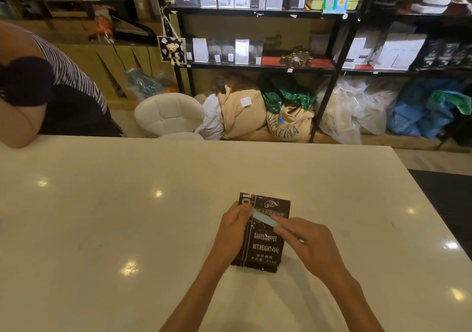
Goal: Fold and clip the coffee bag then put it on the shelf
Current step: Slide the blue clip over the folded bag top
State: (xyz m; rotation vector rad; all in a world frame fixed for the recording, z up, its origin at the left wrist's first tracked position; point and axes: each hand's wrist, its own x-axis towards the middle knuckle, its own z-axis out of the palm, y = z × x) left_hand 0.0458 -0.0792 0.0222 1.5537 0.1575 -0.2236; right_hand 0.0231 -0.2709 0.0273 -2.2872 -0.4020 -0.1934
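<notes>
Low in the frame's centre, the black foil coffee bag [263, 234] lies on the glossy white tabletop [127, 216], left hand [233, 227] fingers pinching its edge, right hand [310, 244] fingers pinching the pale blue plastic clip [265, 219], which could slide off the slick foil.

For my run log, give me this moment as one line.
stage: clipping | coffee bag: flat on table | clip: right hand | left hand: holds bag | shelf: pending

One coffee bag [263, 232], one clip [265, 219], two hands, one white chair [169, 114], one table [127, 216].
</notes>
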